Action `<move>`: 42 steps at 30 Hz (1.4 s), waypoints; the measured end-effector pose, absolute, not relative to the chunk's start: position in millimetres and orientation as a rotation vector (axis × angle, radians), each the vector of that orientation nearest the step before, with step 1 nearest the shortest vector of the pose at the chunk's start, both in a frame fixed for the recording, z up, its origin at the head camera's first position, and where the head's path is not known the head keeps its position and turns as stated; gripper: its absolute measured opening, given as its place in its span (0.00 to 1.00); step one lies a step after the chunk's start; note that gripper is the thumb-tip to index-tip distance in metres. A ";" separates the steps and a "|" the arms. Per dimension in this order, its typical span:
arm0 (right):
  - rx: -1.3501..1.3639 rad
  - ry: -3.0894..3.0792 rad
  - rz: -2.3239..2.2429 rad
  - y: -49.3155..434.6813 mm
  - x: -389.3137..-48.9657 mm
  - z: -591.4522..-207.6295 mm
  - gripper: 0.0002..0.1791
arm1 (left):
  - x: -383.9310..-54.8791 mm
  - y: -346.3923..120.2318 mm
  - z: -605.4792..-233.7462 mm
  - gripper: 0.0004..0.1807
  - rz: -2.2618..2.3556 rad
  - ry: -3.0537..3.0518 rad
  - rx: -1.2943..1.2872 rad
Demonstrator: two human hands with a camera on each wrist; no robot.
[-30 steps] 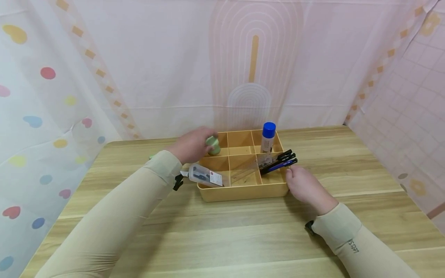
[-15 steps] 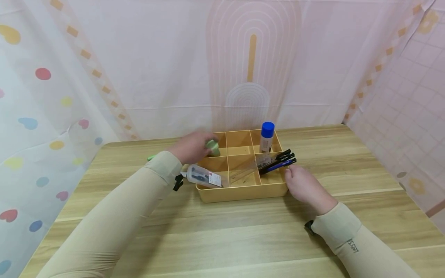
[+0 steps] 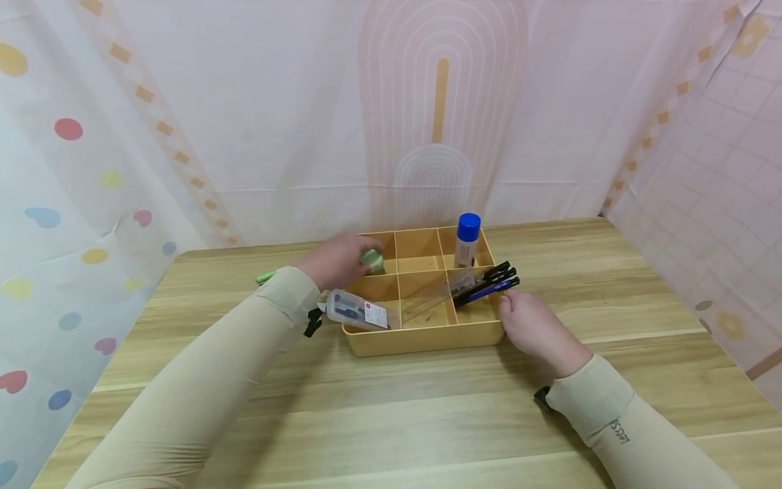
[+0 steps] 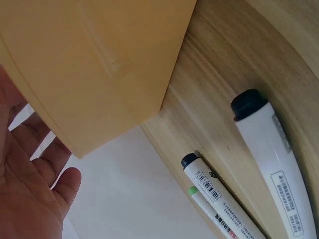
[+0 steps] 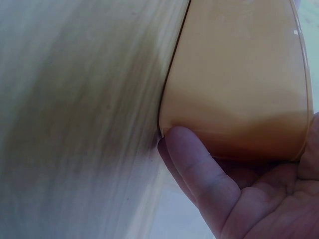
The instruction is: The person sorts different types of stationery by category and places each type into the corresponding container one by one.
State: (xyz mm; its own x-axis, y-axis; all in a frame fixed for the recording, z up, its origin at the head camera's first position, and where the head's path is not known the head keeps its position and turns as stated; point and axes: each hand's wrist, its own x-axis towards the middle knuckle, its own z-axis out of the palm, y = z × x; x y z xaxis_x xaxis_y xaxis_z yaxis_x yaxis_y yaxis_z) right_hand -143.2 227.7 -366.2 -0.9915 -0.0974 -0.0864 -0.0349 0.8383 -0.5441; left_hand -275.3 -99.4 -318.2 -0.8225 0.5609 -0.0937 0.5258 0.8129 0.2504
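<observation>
A yellow-orange compartment organizer (image 3: 421,339) stands on the wooden table. In the head view my left hand (image 3: 339,261) is over its back left compartment, holding a small pale green object (image 3: 373,261) whose kind I cannot tell. The left wrist view shows that hand (image 4: 32,174) at the organizer's rim; the green object is hidden there. At the other end, my right hand (image 3: 537,327) grips the organizer's right side, with fingers against the end wall (image 5: 239,84) in the right wrist view. A clear case (image 3: 357,310) leans in the front left compartment, near my left wrist.
A glue stick with a blue cap (image 3: 468,227) stands in the back right compartment. Several pens (image 3: 491,285) and a clear ruler (image 3: 427,297) lean in the front compartments. White markers (image 4: 271,164) lie on the table left of the organizer. A patterned cloth (image 3: 293,122) hangs behind.
My left hand has lowered the pale green object slightly into the back left compartment. The right hand keeps its place at the organizer's side.
</observation>
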 end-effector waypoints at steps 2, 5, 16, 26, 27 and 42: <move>-0.105 2.906 -0.861 227.7 -142.7 -365.9 0.19 | -274.8 -99.1 -318.3 0.23 0.315 2.835 0.858; -0.105 2.907 -0.860 227.6 -142.1 -365.7 0.19 | -274.3 -98.3 -318.2 0.23 0.308 2.831 0.857; -0.108 2.915 -0.843 228.0 -142.8 -366.2 0.19 | -276.1 -97.4 -317.4 0.22 0.298 2.811 0.833; -0.104 2.909 -0.852 226.5 -141.4 -364.5 0.19 | -278.8 -96.9 -320.1 0.20 0.249 2.819 0.855; -0.104 2.911 -0.850 226.5 -141.3 -364.4 0.19 | -278.4 -96.7 -319.7 0.20 0.247 2.820 0.853; -0.095 2.901 -0.853 226.3 -140.8 -365.4 0.20 | -281.0 -96.6 -320.9 0.20 0.195 2.827 0.840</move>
State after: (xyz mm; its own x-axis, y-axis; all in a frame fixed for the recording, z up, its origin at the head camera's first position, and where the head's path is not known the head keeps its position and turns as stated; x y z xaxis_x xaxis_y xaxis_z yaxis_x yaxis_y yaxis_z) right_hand -140.8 226.3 -365.4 -0.9913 -0.0926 -0.0940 -0.0270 0.8396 -0.5425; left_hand -281.0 -96.6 -320.9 -0.8226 0.5511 -0.1400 0.5266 0.8312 0.1781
